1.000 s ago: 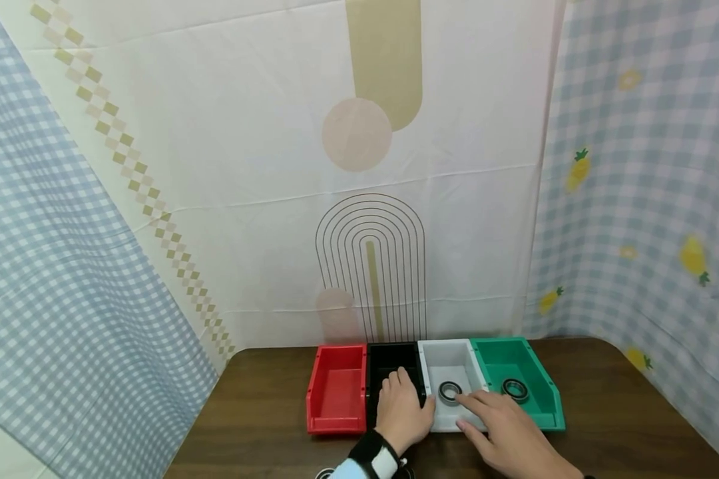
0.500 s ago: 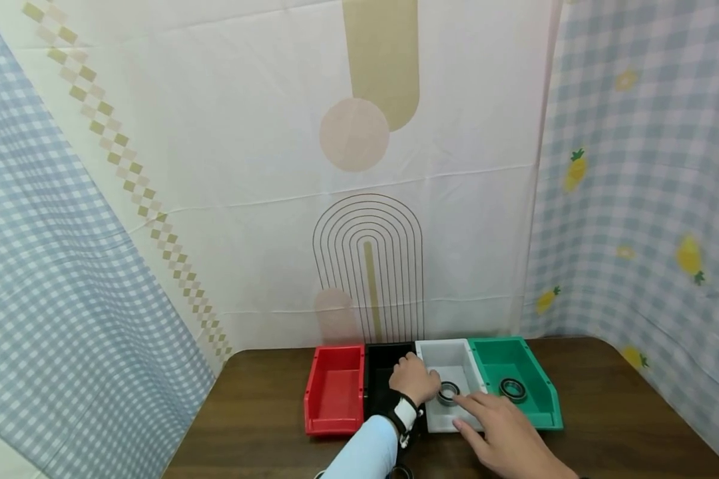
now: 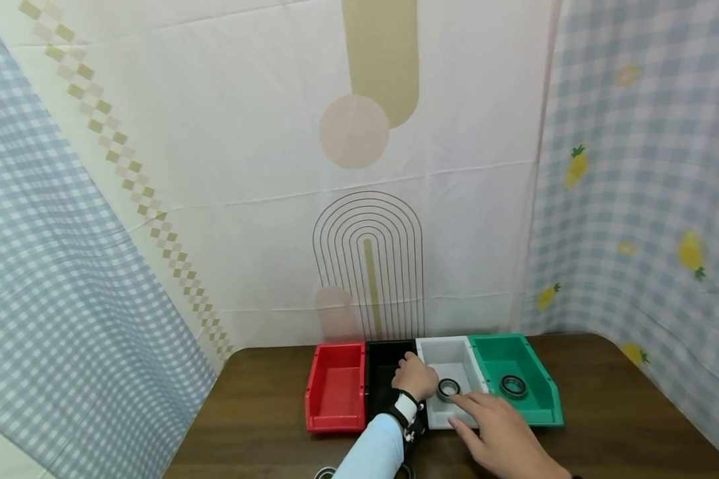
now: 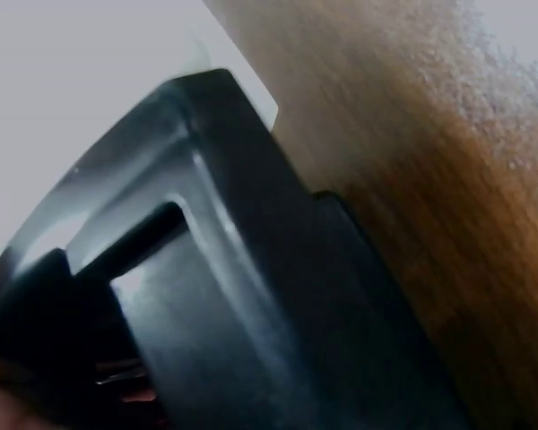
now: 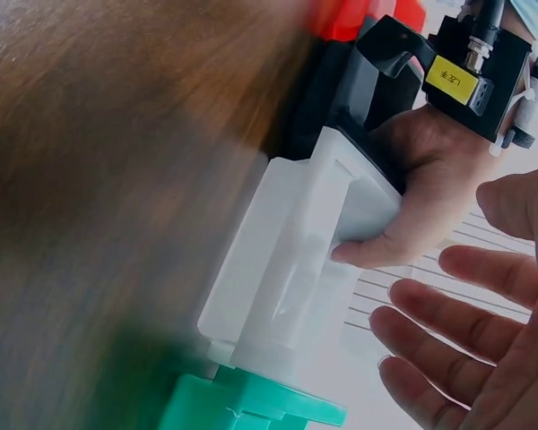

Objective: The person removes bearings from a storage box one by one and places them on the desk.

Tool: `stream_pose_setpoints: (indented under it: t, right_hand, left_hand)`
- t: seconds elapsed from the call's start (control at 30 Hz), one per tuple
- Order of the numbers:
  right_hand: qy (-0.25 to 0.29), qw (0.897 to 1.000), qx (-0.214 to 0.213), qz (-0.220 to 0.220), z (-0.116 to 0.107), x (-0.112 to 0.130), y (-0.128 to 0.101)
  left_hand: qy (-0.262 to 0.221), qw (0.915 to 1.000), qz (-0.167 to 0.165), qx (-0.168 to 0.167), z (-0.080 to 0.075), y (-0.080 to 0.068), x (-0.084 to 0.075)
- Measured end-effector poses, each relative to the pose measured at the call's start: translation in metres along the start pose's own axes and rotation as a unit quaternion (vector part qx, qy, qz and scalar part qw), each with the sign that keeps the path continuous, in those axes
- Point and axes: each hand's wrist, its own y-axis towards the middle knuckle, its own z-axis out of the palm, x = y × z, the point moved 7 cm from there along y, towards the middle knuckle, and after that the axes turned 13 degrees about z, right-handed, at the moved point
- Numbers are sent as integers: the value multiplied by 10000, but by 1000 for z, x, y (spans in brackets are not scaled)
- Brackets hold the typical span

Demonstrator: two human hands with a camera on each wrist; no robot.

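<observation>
In the head view my left hand [image 3: 415, 377] reaches over the black bin [image 3: 385, 356], fingers bent down inside it and mostly hidden. The right wrist view shows its thumb [image 5: 368, 253] over the white bin's side. Whether those fingers hold anything is hidden; the left wrist view catches only a bit of finger [image 4: 9, 408] past the bin's front. My right hand [image 3: 506, 436] hovers with spread fingers above the front of the white bin [image 3: 440, 417], its index fingertip near a ball bearing [image 3: 448, 389] lying inside. Another bearing [image 3: 513, 386] lies in the green bin [image 3: 545, 416].
A red bin [image 3: 335, 392] stands left of the black one, all the bins side by side on the wooden table [image 3: 257, 412]. Two more bearings, one bearing [image 3: 325, 473] and a partly hidden bearing [image 3: 406, 471], lie near the left forearm. A patterned cloth [image 3: 263, 166] hangs behind.
My left hand has gone farther forward and right in the black bin, its wrist turning and fingers bending down. The right hand has hardly moved.
</observation>
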Motion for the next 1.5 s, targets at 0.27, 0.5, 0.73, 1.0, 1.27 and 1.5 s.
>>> stream_pose_setpoints:
  t: [0.27, 0.5, 0.73, 1.0, 1.27, 1.5]
  right_hand:
    - [-46, 9996, 175, 218, 2, -1, 0]
    - [16, 9999, 127, 108, 1, 0, 0]
    - [0, 10000, 36, -51, -1, 0, 4]
    - [-230, 9989, -187, -366, 0, -2, 13]
    - [-95, 9989, 454, -40, 18, -9, 38]
    - [-186, 9986, 487, -102, 36, -10, 61]
  left_hand:
    - [-78, 9999, 3, -86, -2, -2, -1]
    - [-92, 9999, 9, -93, -5, -6, -5]
    - [-179, 9998, 29, -112, -7, -7, -7]
    - [-204, 9997, -18, -140, -5, -5, -3]
    - [-227, 9996, -54, -128, -2, -3, 2]
    - [-444, 9989, -1, -165, -1, -6, 0]
